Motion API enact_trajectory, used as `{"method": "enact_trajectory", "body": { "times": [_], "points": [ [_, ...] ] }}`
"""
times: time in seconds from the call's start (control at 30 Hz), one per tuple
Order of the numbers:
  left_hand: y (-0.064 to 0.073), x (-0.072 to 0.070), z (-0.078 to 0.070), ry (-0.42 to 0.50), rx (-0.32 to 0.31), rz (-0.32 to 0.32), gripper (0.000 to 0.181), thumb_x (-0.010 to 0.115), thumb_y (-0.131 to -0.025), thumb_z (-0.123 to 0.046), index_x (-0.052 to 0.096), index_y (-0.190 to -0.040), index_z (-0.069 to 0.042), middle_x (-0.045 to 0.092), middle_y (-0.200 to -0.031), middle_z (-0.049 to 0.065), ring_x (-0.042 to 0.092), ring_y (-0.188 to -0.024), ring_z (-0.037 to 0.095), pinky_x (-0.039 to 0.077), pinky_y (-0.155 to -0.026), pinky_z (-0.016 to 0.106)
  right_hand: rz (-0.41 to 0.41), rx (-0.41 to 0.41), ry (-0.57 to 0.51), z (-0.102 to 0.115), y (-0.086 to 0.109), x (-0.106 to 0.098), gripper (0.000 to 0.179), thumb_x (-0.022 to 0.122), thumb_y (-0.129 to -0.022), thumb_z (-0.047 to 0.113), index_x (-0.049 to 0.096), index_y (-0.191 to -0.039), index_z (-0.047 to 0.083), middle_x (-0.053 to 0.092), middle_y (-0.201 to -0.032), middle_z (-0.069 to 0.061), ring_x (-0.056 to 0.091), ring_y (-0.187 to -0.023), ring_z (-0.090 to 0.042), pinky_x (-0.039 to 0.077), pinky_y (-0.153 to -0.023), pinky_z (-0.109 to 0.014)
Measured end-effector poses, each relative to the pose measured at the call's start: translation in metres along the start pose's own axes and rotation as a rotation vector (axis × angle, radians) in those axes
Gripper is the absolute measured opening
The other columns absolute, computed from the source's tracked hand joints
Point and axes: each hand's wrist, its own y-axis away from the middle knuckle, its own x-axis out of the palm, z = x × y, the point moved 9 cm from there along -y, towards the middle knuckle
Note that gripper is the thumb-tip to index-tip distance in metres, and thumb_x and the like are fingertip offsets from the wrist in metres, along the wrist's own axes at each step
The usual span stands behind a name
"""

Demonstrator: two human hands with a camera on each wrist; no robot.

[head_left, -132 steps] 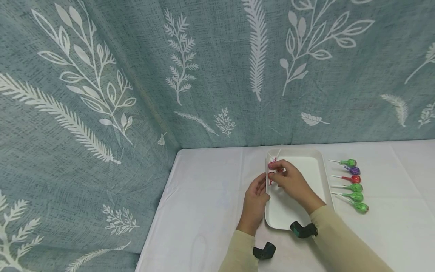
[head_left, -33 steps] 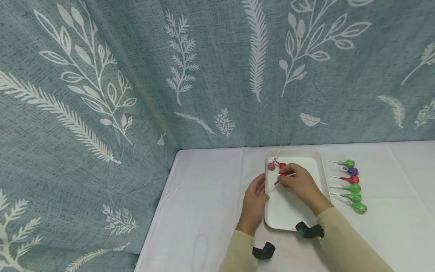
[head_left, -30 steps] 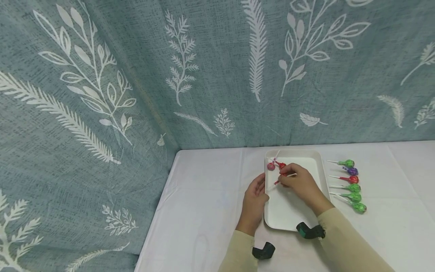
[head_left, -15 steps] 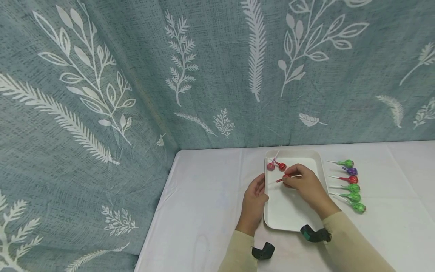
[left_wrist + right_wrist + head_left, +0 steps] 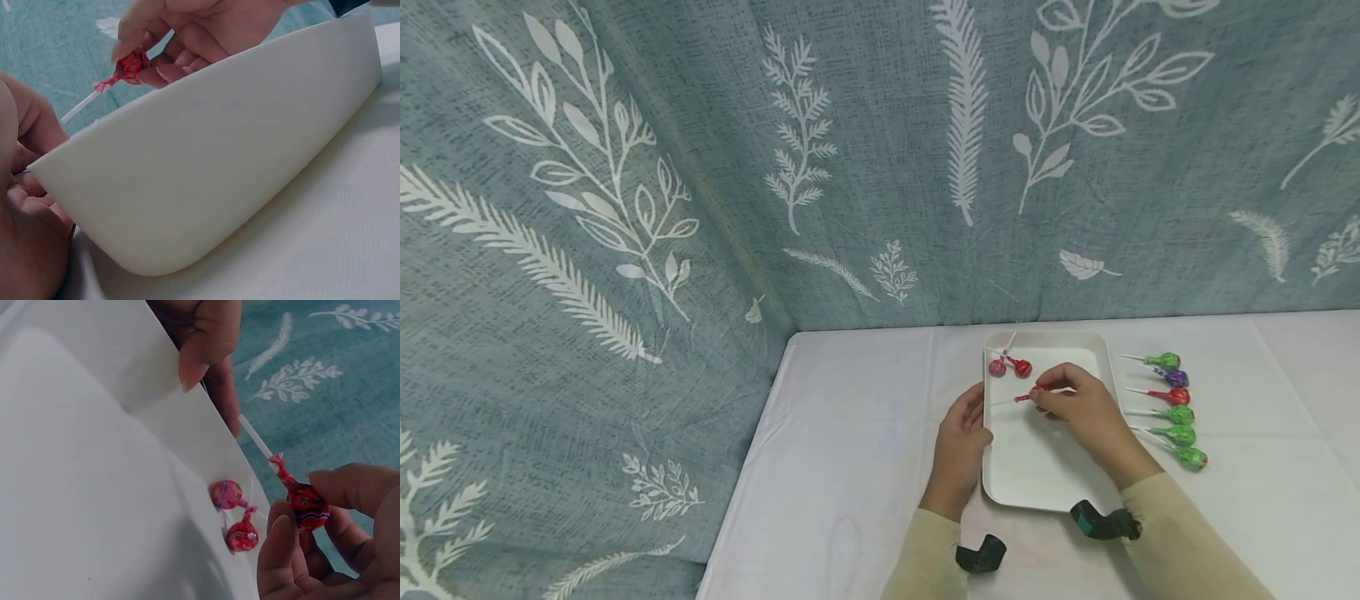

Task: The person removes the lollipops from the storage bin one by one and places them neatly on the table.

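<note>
My right hand (image 5: 1081,410) pinches a red-wrapped lollipop (image 5: 309,507) by its candy head, above the white tray (image 5: 1037,471). Its white stick points left, toward my other hand. My left hand (image 5: 958,450) holds the tray's left wall, with the thumb over the rim and the fingers outside. Two more lollipops, one pink (image 5: 997,367) and one red (image 5: 1022,367), lie in the tray's far left corner with their sticks crossing. In the left wrist view, the tray wall hides the tray's inside.
Right of the tray lies a column of several lollipops: green (image 5: 1167,360), purple (image 5: 1177,378), red (image 5: 1178,397) and more green ones (image 5: 1191,457). A white cloth (image 5: 842,433) covers the table. A teal leaf-patterned curtain (image 5: 880,167) hangs behind and at the left.
The right hand, earlier by the corner lollipops, has drawn the red lollipop rightward and toward the front, turning its stick more level. The left hand stays on the tray wall.
</note>
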Motion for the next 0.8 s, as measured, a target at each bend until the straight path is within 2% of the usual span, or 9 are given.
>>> {"method": "enact_trajectory", "body": {
  "times": [0.33,0.63,0.8],
  "points": [
    [0.001,-0.001,0.001,0.0,0.003,0.006,0.07,0.046,-0.09,0.015,0.052,-0.158,-0.002,0.054,-0.159,0.014,0.051,-0.147,0.027,0.045,-0.116,0.033,-0.001,0.006,0.007,0.0,0.007,-0.003,0.032,0.074,-0.101,0.008,0.066,-0.126,-0.011,0.07,-0.109,-0.015,0.071,-0.088,-0.012,0.063,-0.078,-0.026],
    [0.003,-0.001,0.001,-0.024,-0.008,-0.005,0.069,0.046,-0.091,0.014,0.053,-0.158,-0.004,0.054,-0.16,0.013,0.051,-0.148,0.027,0.044,-0.117,0.035,-0.006,0.05,0.033,-0.005,0.016,-0.007,0.035,0.074,-0.103,0.014,0.066,-0.13,-0.007,0.068,-0.122,-0.017,0.071,-0.096,-0.013,0.064,-0.085,-0.029],
    [0.003,-0.003,0.002,-0.031,-0.009,-0.005,0.069,0.047,-0.092,0.015,0.053,-0.158,-0.005,0.054,-0.16,0.012,0.05,-0.148,0.027,0.044,-0.117,0.035,-0.014,0.067,0.061,-0.007,0.022,-0.011,0.036,0.075,-0.102,0.016,0.067,-0.131,-0.005,0.071,-0.119,-0.013,0.072,-0.096,-0.016,0.062,-0.084,-0.032]
  ]
}}
